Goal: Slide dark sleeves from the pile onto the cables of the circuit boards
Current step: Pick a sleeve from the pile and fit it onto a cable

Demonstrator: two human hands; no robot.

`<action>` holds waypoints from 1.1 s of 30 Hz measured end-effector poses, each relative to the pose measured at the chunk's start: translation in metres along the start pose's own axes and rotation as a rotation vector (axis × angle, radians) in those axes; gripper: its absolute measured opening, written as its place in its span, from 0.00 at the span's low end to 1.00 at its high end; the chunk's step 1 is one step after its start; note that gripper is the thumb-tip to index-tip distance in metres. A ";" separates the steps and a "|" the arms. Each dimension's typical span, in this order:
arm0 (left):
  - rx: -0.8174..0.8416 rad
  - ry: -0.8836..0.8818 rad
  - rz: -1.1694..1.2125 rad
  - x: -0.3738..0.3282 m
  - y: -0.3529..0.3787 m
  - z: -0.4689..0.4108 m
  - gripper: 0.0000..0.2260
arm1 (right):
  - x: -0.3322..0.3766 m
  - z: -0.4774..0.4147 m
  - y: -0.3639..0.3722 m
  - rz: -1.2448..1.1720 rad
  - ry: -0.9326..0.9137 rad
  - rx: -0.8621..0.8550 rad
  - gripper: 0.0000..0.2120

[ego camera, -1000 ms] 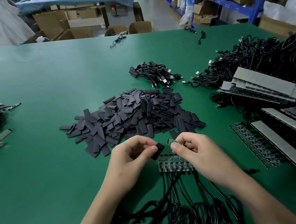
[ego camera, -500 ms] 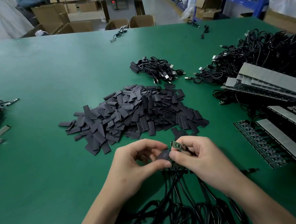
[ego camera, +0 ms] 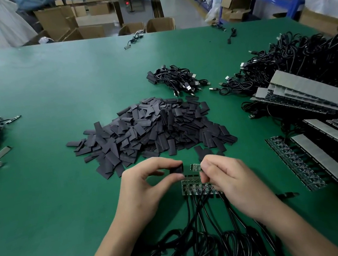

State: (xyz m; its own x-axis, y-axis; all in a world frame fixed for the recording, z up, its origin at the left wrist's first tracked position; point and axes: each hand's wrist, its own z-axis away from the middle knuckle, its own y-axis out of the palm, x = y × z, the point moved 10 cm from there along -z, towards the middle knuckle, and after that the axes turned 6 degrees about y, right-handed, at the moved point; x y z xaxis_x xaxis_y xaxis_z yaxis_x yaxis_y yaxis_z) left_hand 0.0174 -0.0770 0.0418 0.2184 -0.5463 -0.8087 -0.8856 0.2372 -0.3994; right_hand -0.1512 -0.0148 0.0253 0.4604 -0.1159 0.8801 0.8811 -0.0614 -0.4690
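Head view: sleeve pile (ego camera: pixel 153 130) beyond hands, cable bundles (ego camera: pixel 179 79) behind

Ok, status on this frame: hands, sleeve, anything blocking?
Left hand pinching one dark sleeve. Right hand holding small circuit board by its edge. Sleeve and board apart, not yet threaded. Nothing between them; sleeve pile just beyond.

A heap of flat dark sleeves (ego camera: pixel 151 130) is lying mid-worktop; nearer, green circuit boards (ego camera: pixel 195 185) are trailing black cables (ego camera: pixel 211 240) toward the viewer.
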 end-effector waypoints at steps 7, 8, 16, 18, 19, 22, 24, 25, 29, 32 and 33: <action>0.032 0.079 -0.045 -0.008 0.003 0.000 0.09 | 0.003 0.004 0.002 0.057 -0.016 0.012 0.17; 0.038 0.090 -0.054 -0.009 0.003 0.000 0.09 | 0.003 0.004 0.002 0.061 -0.016 0.011 0.17; 0.048 0.168 -0.147 -0.019 0.006 0.001 0.08 | 0.002 0.004 0.000 0.145 -0.003 -0.050 0.17; 0.048 0.187 -0.200 -0.022 0.007 0.003 0.08 | 0.000 0.004 0.000 0.161 0.008 -0.053 0.17; 0.048 0.195 -0.221 -0.023 0.007 0.003 0.08 | 0.000 0.004 0.001 0.165 0.013 -0.054 0.17; 0.069 0.231 -0.267 -0.027 0.009 0.004 0.08 | -0.001 0.004 0.002 0.171 0.029 -0.052 0.17; 0.095 0.280 -0.306 -0.031 0.011 0.004 0.09 | -0.003 0.004 0.003 0.172 0.045 -0.047 0.17; 0.103 0.307 -0.329 -0.033 0.012 0.004 0.08 | -0.004 0.004 0.003 0.167 0.054 -0.042 0.18; 0.109 0.351 -0.368 -0.034 0.013 0.004 0.07 | -0.004 0.004 0.004 0.139 0.080 -0.014 0.17; 0.131 0.325 -0.335 -0.031 0.013 0.004 0.08 | -0.003 0.005 0.005 0.130 0.082 0.000 0.16; 0.140 0.318 -0.321 -0.031 0.014 0.004 0.08 | -0.002 0.005 0.005 0.128 0.082 -0.001 0.16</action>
State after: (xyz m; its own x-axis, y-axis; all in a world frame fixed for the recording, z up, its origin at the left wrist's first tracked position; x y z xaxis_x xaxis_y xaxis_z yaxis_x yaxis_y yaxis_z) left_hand 0.0004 -0.0533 0.0595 0.3162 -0.8232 -0.4715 -0.7255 0.1104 -0.6793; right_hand -0.1473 -0.0097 0.0216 0.5587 -0.2038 0.8040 0.8155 -0.0416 -0.5772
